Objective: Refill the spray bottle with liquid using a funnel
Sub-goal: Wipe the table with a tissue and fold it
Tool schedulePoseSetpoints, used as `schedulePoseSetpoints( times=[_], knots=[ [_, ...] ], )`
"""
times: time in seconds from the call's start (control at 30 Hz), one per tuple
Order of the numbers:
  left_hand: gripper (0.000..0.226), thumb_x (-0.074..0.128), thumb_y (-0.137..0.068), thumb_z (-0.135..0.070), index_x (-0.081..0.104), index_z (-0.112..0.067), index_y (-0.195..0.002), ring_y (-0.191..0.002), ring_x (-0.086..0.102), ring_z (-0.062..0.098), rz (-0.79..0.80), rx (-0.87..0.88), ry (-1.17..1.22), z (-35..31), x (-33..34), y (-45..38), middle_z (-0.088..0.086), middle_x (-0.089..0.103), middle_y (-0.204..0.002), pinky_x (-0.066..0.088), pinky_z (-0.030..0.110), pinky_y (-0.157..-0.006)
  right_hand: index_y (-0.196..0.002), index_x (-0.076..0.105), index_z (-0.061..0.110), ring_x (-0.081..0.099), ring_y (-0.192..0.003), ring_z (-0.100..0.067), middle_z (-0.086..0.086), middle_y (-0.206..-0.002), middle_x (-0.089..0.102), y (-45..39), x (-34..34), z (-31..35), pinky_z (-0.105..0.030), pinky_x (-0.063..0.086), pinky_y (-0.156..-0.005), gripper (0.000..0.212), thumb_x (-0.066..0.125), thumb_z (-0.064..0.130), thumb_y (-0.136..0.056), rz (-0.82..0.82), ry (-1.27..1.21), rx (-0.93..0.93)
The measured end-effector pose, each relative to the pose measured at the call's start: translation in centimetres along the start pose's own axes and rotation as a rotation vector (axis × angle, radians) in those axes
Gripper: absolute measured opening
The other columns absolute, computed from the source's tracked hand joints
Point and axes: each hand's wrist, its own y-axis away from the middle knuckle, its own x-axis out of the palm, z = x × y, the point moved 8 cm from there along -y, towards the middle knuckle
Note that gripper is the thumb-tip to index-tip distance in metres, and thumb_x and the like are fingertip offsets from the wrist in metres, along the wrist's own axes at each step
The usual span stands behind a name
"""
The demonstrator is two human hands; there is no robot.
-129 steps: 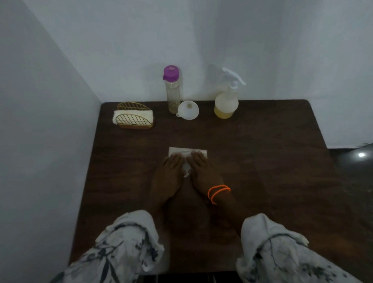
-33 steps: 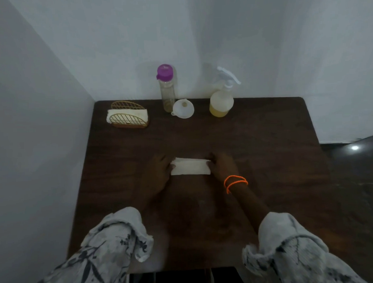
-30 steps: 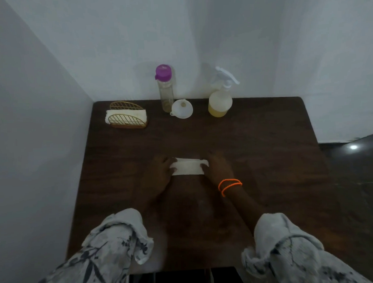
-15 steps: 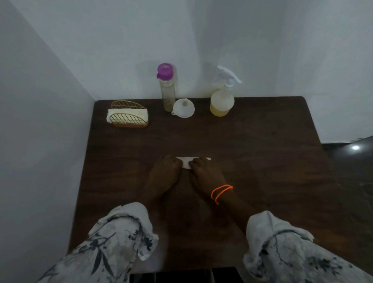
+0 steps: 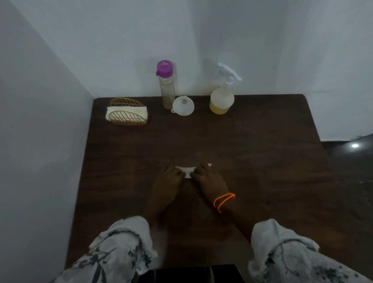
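A spray bottle with a white trigger head and yellowish liquid stands at the table's far edge. To its left a white funnel lies mouth up, beside a clear bottle with a purple cap. In the middle of the table, my left hand and my right hand lie side by side, palms down, pressing flat on a folded white tissue. Only a small strip of the tissue shows between and beyond the fingers.
A gold wire holder with white napkins sits at the far left of the dark wooden table. White walls close the left and far sides. A dark floor lies beyond the table's right edge.
A second ago my hands held the tissue's two ends apart. They have come together over it, and the tissue is folded smaller and mostly covered.
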Motion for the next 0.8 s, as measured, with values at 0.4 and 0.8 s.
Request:
schedulePoseSetpoints(
  times=[0.4, 0.8],
  knots=[
    [0.015, 0.066, -0.082, -0.022, 0.072, -0.016, -0.094, -0.093, 0.062, 0.026, 0.166, 0.182, 0.070, -10.7, 3.6, 4.7, 0.004, 0.068, -0.096, 0.053, 0.037, -0.086, -0.110, 0.073, 0.013, 0.061, -0.102, -0.025, -0.004, -0.107, 0.069, 13.8, 1.5, -0.7, -0.036, 0.055, -0.083, 0.029, 0.060, 0.026, -0.088, -0.106, 0.019, -0.095],
    [0.010, 0.063, -0.092, -0.014, 0.070, -0.011, -0.085, -0.089, 0.061, 0.029, 0.022, 0.009, 0.026, -2.8, 2.2, -12.9, 0.011, 0.065, -0.090, 0.042, 0.034, -0.079, -0.100, 0.074, 0.015, 0.062, -0.096, -0.032, -0.008, -0.097, 0.067, -1.0, -2.5, -11.4, -0.044, 0.056, -0.069, 0.021, 0.068, 0.013, -0.081, -0.084, 0.006, 0.262]
  ],
)
